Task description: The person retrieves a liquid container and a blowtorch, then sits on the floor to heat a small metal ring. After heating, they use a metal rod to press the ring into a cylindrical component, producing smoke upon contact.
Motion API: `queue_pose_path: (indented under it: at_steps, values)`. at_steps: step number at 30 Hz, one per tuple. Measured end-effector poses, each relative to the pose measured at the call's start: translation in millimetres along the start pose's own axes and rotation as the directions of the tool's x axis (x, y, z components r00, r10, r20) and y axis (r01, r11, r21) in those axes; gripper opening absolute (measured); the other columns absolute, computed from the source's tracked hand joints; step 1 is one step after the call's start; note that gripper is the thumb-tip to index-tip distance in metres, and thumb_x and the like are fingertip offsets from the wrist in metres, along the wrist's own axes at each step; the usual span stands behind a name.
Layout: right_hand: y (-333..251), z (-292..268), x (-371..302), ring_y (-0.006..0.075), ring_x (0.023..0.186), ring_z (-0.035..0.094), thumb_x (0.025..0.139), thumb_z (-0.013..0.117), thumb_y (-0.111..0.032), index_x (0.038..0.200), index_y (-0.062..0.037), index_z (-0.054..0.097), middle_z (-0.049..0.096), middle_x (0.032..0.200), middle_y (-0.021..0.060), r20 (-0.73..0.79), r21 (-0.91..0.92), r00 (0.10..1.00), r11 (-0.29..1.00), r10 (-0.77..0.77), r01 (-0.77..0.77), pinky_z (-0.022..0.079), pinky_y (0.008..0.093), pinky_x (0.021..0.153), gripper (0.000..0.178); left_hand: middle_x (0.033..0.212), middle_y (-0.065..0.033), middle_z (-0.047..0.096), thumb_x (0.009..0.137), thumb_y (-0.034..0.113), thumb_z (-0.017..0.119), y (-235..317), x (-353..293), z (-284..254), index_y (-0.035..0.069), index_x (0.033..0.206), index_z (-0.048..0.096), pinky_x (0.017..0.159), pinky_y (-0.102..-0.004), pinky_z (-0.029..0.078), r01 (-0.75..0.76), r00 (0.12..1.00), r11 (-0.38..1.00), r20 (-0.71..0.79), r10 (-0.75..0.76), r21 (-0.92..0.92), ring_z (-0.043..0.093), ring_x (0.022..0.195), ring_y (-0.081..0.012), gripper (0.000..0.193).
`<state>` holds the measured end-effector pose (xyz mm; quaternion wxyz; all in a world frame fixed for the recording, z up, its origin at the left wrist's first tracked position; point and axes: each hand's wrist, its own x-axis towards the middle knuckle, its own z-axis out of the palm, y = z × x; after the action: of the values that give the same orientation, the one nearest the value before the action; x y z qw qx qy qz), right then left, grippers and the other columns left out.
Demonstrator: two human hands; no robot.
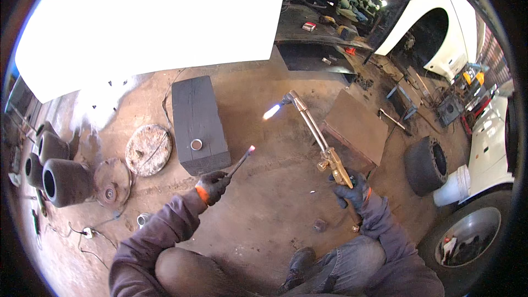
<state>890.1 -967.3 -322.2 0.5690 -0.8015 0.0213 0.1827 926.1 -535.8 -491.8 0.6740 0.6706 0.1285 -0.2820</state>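
My left hand (213, 188), in a dark glove with an orange cuff, is closed around a short dark metal rod (238, 163). The rod points up and to the right, and its tip glows pinkish red. In my right hand (353, 191), also gloved, is a brass gas torch (322, 142) with long tubes and an angled head. A bright white-blue flame (271, 111) leaves the head toward the lower left, apart from the rod's tip. Just beyond my left hand stands a dark block (199, 110), with a small metal ring (196, 144) on its top.
Left of the block lie a whitish round disc (148, 150) and a brownish disc (111, 182), beside several dark cylinders (66, 181). A brown box (356, 126) stands beyond the torch. At right are a black drum (425, 166), a white bucket (452, 186) and a vehicle wheel (470, 236).
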Motion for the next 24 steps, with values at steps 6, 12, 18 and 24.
queue_pose_path:
  at_steps: [6, 12, 18, 24]
  values:
    - [-15, 1, -11, 0.0111, 0.050, 0.053, 0.087, 0.070, -0.009, 0.113, 0.0000, 0.061, 0.058, 0.072, 0.0042, 0.068, 0.095, 0.997, 0.995, -0.045, 0.038, 0.044, 0.0285, 0.043, 0.029, 0.072, 0.0006, 0.059, 0.098, 0.034, 0.060, 58, 11, 10, 0.009, 0.119, 0.066, 0.049, -0.0267, 0.041, -0.219, 0.956, 0.938, -0.131, 0.261, 0.268, 0.051, 0.057, -0.0090, 0.034]
    - [-2, 0, -13, 0.0116, 0.051, 0.054, 0.088, 0.071, -0.013, 0.113, 0.0001, 0.060, 0.058, 0.072, 0.0033, 0.136, 0.016, 0.990, 0.999, 0.032, -0.034, 0.044, 0.0288, 0.043, 0.030, 0.083, -0.0025, 0.066, 0.097, 0.032, 0.063, 36, 27, 33, 0.003, 0.117, 0.066, 0.058, -0.0287, 0.045, -0.273, 0.902, 0.926, -0.265, 0.341, 0.262, 0.055, 0.065, -0.0108, 0.036]
    - [8, 0, -11, 0.0120, 0.051, 0.055, 0.089, 0.072, -0.016, 0.114, 0.0005, 0.059, 0.059, 0.073, 0.0042, 0.172, 0.042, 0.985, 0.999, 0.005, -0.012, 0.045, 0.0295, 0.043, 0.032, 0.080, -0.0010, 0.064, 0.095, 0.029, 0.066, 26, 42, 27, 0.002, 0.109, 0.067, 0.056, -0.0275, 0.045, -0.344, 0.865, 0.849, -0.217, 0.453, 0.400, 0.054, 0.064, -0.0096, 0.031]
    - [7, -3, -11, 0.0129, 0.049, 0.054, 0.090, 0.071, -0.016, 0.115, 0.0018, 0.059, 0.058, 0.069, 0.0047, 0.213, 0.022, 0.977, 1.000, -0.014, 0.009, 0.044, 0.0308, 0.042, 0.033, 0.081, -0.0001, 0.063, 0.094, 0.027, 0.067, 35, 25, 44, 0.002, 0.118, 0.065, 0.056, -0.0266, 0.045, -0.350, 0.876, 0.910, -0.267, 0.402, 0.223, 0.054, 0.064, -0.0096, 0.035]
